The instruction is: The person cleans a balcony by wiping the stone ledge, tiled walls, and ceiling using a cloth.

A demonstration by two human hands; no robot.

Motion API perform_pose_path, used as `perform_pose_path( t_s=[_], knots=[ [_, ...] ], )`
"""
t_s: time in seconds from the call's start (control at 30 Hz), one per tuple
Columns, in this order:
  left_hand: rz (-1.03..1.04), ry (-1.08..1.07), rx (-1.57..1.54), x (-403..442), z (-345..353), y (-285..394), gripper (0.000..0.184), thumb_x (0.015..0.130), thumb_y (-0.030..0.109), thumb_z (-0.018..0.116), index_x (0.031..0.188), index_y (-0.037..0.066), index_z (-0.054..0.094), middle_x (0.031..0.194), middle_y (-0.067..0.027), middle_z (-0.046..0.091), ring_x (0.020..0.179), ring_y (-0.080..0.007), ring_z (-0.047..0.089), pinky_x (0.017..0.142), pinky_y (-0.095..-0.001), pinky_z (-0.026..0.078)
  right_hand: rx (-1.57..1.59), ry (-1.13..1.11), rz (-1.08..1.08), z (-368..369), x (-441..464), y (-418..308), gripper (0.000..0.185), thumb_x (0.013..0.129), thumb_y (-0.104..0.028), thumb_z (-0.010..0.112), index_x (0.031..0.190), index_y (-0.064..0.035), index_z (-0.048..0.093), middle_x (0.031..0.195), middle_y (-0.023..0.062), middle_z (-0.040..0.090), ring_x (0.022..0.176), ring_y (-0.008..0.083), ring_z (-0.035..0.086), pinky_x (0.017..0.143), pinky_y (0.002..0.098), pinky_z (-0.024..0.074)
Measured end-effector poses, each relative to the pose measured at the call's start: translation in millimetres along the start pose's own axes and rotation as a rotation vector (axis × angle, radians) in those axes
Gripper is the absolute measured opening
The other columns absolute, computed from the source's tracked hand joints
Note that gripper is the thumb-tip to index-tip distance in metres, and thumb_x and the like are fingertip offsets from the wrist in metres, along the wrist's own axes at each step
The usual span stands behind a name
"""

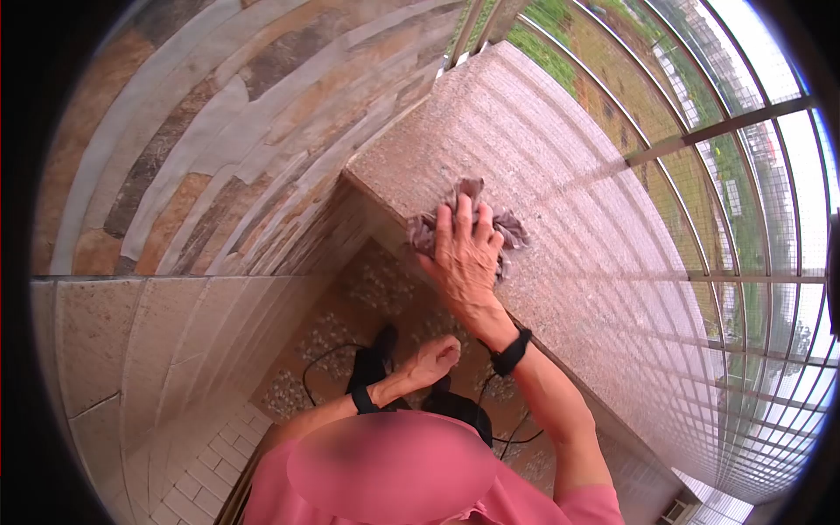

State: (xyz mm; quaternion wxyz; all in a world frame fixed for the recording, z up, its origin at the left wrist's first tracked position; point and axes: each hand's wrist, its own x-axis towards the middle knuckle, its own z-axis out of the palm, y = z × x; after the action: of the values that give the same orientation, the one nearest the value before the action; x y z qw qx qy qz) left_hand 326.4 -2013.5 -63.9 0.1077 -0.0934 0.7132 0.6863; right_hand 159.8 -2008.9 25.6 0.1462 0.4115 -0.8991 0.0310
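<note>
A crumpled greyish-purple cloth [518, 229] lies bunched on a speckled stone ledge [595, 236], close to its near edge. My right hand [468, 258] presses down on the cloth, its fingers over the folds and fabric bulging out on both sides. Lower down, my left hand [435, 360] hangs in front of my body, away from the ledge. Its fingers are curled in and nothing shows in them. Dark bands are on both wrists.
A stone-patterned tiled wall [192, 140] rises on the left. Metal window bars [691, 140] with mesh run along the ledge's far side, greenery beyond. Below is a pebble-patterned floor [376, 276], with a dark cable [308, 385] looping near my legs.
</note>
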Motion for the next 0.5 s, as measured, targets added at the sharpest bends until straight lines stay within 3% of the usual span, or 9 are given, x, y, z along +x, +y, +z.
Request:
perform_pose_path(
  t_s=[0.23,0.5],
  knots=[
    [0.039,0.223,0.013,-12.3,-33.0,-16.1,0.009,0.091,0.012,0.057,0.096,0.004,0.057,0.082,-0.0096,0.059,0.070,-0.0196,0.056,0.064,-0.0335,0.046,0.038,0.026,-0.037,15.9,55.9,-33.6,0.085,0.064,-0.042,0.081,0.133,-0.0064,0.046,0.139,0.0193,0.041,0.123,0.0434,0.043,0.084,0.0568,0.0426],
    [0.058,0.291,0.037,-25.3,-39.3,-17.0,0.010,0.091,0.011,0.059,0.098,0.003,0.058,0.085,-0.0125,0.061,0.072,-0.0270,0.059,0.065,-0.0339,0.048,0.049,0.019,-0.063,30.4,103.4,-52.7,0.088,0.066,-0.055,0.077,0.131,-0.0032,0.049,0.140,0.0198,0.042,0.125,0.0444,0.041,0.083,0.0563,0.0415]
  ],
)
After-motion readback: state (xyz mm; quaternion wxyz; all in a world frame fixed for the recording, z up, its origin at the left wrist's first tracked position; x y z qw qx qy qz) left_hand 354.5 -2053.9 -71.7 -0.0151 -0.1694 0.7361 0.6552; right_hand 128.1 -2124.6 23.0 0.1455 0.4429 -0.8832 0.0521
